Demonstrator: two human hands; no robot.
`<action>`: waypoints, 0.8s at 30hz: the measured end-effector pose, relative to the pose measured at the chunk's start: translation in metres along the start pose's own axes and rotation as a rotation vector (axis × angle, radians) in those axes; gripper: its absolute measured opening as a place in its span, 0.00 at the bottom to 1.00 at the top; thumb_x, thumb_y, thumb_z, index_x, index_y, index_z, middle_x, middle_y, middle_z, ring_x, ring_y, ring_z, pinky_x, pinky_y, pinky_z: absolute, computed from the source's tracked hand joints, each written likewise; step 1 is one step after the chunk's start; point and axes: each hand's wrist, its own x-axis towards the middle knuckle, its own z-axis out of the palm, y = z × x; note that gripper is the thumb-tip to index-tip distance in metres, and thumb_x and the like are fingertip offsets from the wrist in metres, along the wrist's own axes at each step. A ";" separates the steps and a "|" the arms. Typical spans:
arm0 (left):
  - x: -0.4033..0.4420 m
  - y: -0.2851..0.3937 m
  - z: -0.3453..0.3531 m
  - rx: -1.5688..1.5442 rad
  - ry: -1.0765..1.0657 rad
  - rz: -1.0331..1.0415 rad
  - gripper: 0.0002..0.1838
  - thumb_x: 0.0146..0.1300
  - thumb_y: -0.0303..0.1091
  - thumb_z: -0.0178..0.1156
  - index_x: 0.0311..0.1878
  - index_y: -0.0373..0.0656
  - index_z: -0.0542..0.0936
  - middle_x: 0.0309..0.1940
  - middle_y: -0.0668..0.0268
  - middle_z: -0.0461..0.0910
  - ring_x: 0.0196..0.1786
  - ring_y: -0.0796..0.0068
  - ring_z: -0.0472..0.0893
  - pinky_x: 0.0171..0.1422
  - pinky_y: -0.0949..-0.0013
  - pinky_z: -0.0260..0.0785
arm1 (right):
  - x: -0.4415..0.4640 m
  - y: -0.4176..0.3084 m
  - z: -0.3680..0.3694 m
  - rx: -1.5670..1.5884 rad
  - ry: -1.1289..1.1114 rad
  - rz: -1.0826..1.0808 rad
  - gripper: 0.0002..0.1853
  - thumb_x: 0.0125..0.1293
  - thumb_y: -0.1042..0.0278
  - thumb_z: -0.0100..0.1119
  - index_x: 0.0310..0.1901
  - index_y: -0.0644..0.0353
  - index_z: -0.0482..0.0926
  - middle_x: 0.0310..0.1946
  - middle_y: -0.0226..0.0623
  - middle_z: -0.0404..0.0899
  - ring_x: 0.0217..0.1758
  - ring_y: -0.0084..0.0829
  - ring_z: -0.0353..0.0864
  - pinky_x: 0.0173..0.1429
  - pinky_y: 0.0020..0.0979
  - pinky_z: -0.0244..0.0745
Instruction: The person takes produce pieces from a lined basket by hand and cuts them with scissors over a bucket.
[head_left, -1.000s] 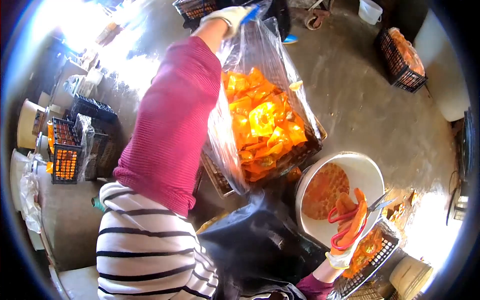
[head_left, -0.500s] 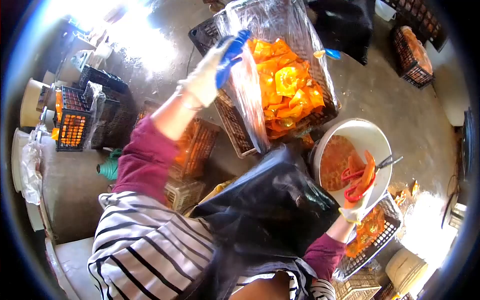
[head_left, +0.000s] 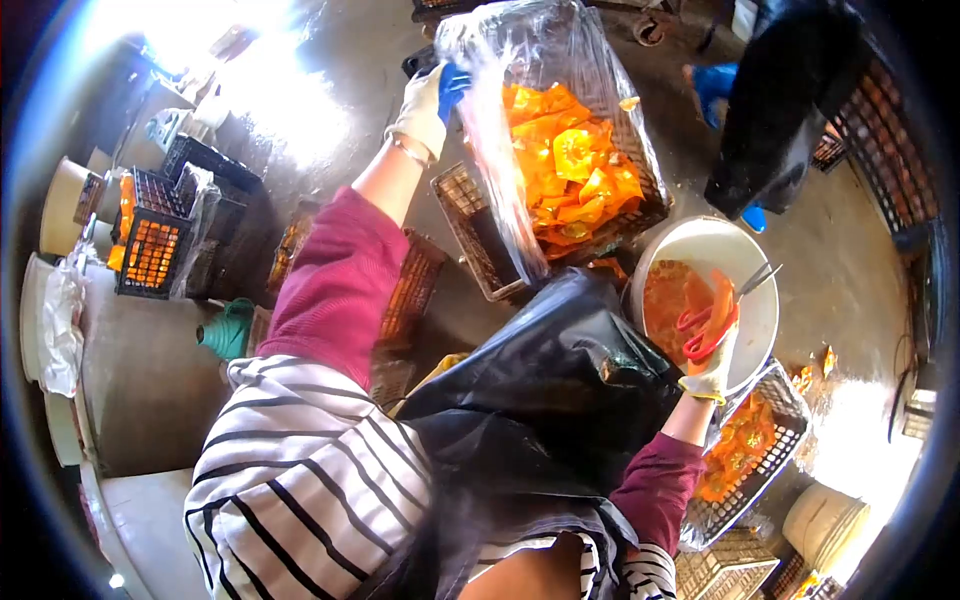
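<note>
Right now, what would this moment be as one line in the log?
left hand: at liner edge, grip unclear | right hand: holding scissors over bucket | orange pieces: heaped in liner

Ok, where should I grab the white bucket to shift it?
I'd take the bucket by its rim, from the person's right: there the round, open lip faces floor, while a crate stands close on the far left. The right hand, holding scissors, is over the opening.
</note>
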 end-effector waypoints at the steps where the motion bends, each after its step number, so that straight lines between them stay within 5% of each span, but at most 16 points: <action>1: -0.008 0.000 -0.002 -0.093 0.039 0.072 0.08 0.64 0.33 0.60 0.39 0.38 0.79 0.34 0.62 0.83 0.33 0.71 0.83 0.39 0.70 0.77 | 0.003 0.004 -0.004 -0.001 -0.010 0.018 0.30 0.74 0.45 0.38 0.66 0.60 0.66 0.25 0.38 0.79 0.24 0.29 0.77 0.35 0.26 0.73; 5: -0.062 -0.007 0.038 -0.142 0.137 0.045 0.06 0.63 0.32 0.63 0.35 0.41 0.78 0.26 0.69 0.79 0.20 0.80 0.76 0.27 0.77 0.73 | 0.004 0.005 -0.015 -0.008 -0.065 0.051 0.28 0.75 0.45 0.37 0.65 0.58 0.64 0.53 0.51 0.78 0.44 0.36 0.82 0.30 0.22 0.69; 8: -0.050 -0.043 0.037 -0.020 0.045 -0.142 0.11 0.60 0.39 0.67 0.31 0.45 0.76 0.16 0.71 0.72 0.15 0.81 0.70 0.16 0.74 0.58 | 0.001 0.007 -0.009 -0.041 0.043 0.032 0.28 0.74 0.45 0.38 0.66 0.57 0.64 0.54 0.50 0.78 0.46 0.35 0.82 0.29 0.22 0.69; 12: -0.036 -0.058 0.069 0.213 0.348 -0.465 0.12 0.64 0.47 0.62 0.37 0.48 0.78 0.21 0.70 0.73 0.17 0.75 0.70 0.21 0.73 0.62 | 0.000 0.004 -0.010 -0.094 0.023 0.018 0.28 0.74 0.45 0.40 0.66 0.57 0.64 0.55 0.50 0.77 0.48 0.36 0.82 0.29 0.22 0.69; 13: -0.023 -0.072 0.061 0.008 0.246 -0.391 0.12 0.63 0.44 0.63 0.38 0.46 0.78 0.22 0.70 0.74 0.18 0.76 0.71 0.22 0.73 0.65 | -0.001 0.005 -0.009 -0.102 0.021 0.010 0.28 0.74 0.45 0.40 0.66 0.57 0.64 0.56 0.50 0.76 0.48 0.36 0.81 0.29 0.22 0.68; 16: 0.014 -0.092 0.037 0.173 -0.041 -0.237 0.09 0.62 0.39 0.64 0.37 0.45 0.78 0.25 0.70 0.77 0.21 0.76 0.74 0.25 0.73 0.69 | -0.002 0.001 -0.008 -0.049 -0.017 0.021 0.29 0.74 0.43 0.40 0.67 0.56 0.63 0.56 0.50 0.76 0.51 0.37 0.81 0.30 0.21 0.68; 17: 0.029 -0.093 0.029 -0.185 0.005 -0.331 0.06 0.62 0.36 0.62 0.37 0.44 0.78 0.29 0.69 0.79 0.25 0.75 0.75 0.28 0.73 0.70 | -0.003 -0.002 -0.005 -0.066 -0.035 0.018 0.30 0.73 0.42 0.39 0.67 0.56 0.64 0.56 0.49 0.76 0.51 0.36 0.80 0.31 0.21 0.68; 20: 0.023 -0.055 -0.012 -0.087 -0.086 -0.037 0.07 0.61 0.35 0.63 0.38 0.43 0.79 0.30 0.66 0.81 0.30 0.74 0.77 0.37 0.73 0.71 | -0.009 -0.008 0.008 -0.217 -0.082 -0.018 0.32 0.74 0.39 0.34 0.67 0.55 0.66 0.57 0.43 0.77 0.54 0.31 0.78 0.36 0.22 0.67; 22: 0.035 -0.048 -0.069 -0.304 -0.066 -0.235 0.06 0.63 0.34 0.60 0.39 0.44 0.79 0.31 0.68 0.80 0.32 0.73 0.77 0.41 0.73 0.71 | -0.008 -0.007 0.010 -0.182 -0.090 0.014 0.31 0.74 0.40 0.35 0.66 0.55 0.66 0.57 0.43 0.77 0.55 0.31 0.77 0.38 0.22 0.68; 23: -0.005 -0.013 -0.041 -0.334 0.015 -0.169 0.05 0.64 0.33 0.59 0.40 0.44 0.79 0.29 0.69 0.78 0.30 0.73 0.76 0.38 0.73 0.71 | -0.006 -0.006 0.012 -0.167 -0.095 0.026 0.30 0.74 0.41 0.35 0.66 0.55 0.66 0.57 0.43 0.77 0.56 0.30 0.77 0.39 0.22 0.68; 24: 0.005 -0.006 -0.069 -0.357 -0.152 -0.114 0.05 0.66 0.33 0.56 0.41 0.44 0.79 0.29 0.69 0.76 0.29 0.76 0.75 0.34 0.75 0.69 | -0.004 -0.005 0.013 -0.177 -0.059 0.047 0.30 0.74 0.41 0.37 0.67 0.55 0.65 0.57 0.45 0.77 0.54 0.32 0.78 0.36 0.22 0.68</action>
